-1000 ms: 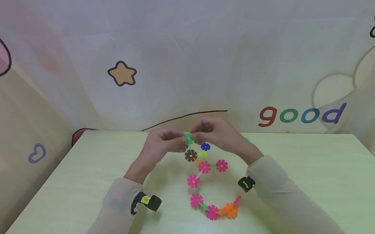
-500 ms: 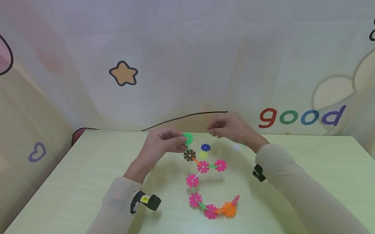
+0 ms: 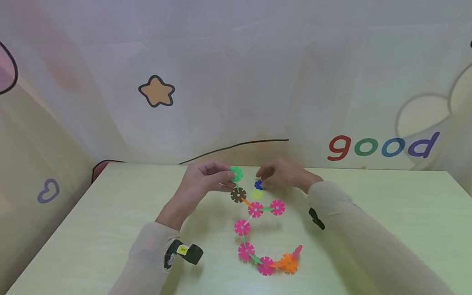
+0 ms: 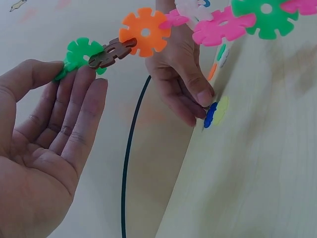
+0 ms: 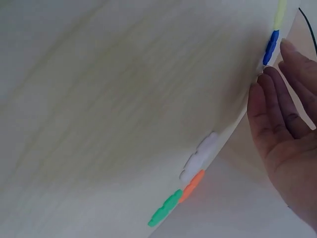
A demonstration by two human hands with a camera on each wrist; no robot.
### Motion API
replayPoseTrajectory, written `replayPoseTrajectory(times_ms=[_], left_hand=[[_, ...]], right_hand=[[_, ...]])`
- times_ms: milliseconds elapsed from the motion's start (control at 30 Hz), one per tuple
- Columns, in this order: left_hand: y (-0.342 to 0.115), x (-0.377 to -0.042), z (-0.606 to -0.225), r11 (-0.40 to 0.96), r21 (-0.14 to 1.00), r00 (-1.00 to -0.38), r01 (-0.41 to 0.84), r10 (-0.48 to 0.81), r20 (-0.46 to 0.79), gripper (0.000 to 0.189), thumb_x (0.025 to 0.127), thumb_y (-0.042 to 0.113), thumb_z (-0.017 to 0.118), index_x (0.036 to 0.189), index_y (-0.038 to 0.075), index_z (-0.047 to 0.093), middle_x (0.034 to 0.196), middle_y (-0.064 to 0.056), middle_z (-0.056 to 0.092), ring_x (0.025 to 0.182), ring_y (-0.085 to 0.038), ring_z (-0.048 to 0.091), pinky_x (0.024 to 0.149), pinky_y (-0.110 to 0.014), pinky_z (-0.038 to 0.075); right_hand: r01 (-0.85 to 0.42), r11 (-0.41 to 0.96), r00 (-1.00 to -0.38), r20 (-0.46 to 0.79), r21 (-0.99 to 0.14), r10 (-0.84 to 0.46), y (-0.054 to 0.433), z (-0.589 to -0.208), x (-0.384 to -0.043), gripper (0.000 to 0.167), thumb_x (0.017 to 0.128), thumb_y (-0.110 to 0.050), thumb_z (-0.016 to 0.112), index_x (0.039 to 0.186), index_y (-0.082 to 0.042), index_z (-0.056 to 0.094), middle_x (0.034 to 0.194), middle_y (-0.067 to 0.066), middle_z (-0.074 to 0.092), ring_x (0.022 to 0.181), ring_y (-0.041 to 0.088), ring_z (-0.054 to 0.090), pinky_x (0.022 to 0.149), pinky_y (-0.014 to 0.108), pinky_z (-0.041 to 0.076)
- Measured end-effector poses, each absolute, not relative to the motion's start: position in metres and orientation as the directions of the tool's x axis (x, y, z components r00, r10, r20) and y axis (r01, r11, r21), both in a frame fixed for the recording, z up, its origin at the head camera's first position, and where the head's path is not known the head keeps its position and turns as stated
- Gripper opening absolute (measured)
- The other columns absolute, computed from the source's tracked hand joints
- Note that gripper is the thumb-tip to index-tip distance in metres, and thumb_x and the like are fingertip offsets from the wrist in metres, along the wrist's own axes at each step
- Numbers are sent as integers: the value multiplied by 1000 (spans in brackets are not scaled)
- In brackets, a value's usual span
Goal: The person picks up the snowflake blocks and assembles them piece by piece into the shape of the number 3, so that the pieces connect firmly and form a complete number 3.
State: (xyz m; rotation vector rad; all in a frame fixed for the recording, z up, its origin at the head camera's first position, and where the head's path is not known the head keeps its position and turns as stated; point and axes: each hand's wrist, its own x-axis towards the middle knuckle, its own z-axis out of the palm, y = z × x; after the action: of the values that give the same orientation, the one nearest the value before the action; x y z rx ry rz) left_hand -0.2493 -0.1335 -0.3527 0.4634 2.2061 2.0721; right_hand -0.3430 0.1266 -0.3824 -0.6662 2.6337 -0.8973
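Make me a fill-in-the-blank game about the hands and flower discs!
1. The left hand holds the flower-disc chain by its ____ end.
2. The loose disc nearest the right hand is ____.
3. In the chain, the brown disc sits between green and ____.
4. The word on the backdrop spells ____.

Missing words: green; blue; orange; good.

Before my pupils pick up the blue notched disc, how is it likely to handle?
The blue disc looks thin and plastic, so probably light and stiff. Since it lies flat on the table, a push would likely slide it rather than roll it. Its notched rim may ease gripping.
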Motion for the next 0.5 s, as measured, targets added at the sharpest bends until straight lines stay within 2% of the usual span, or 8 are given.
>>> replayPoseTrajectory(times_ms=[233, 500], left_hand=[[-135, -250, -354, 36, 987, -950, 159, 277, 143, 18, 101, 10, 73, 113, -4, 73, 102, -12, 76, 86, -25, 78, 93, -41, 62], [-134, -249, -353, 20, 987, -948, 161, 282, 149, 18, 100, 9, 74, 112, -3, 73, 102, -12, 76, 86, -26, 78, 94, -43, 62]], right_hand=[[-411, 708, -820, -106, -574, -562, 122, -383, -342, 23, 94, -6, 81, 117, -3, 79, 108, 6, 76, 105, 25, 69, 99, 43, 57], [-364, 739, -849, -125, -567, -514, 123, -385, -342, 22, 92, -10, 84, 109, -2, 73, 105, 8, 72, 103, 26, 66, 97, 42, 57]])
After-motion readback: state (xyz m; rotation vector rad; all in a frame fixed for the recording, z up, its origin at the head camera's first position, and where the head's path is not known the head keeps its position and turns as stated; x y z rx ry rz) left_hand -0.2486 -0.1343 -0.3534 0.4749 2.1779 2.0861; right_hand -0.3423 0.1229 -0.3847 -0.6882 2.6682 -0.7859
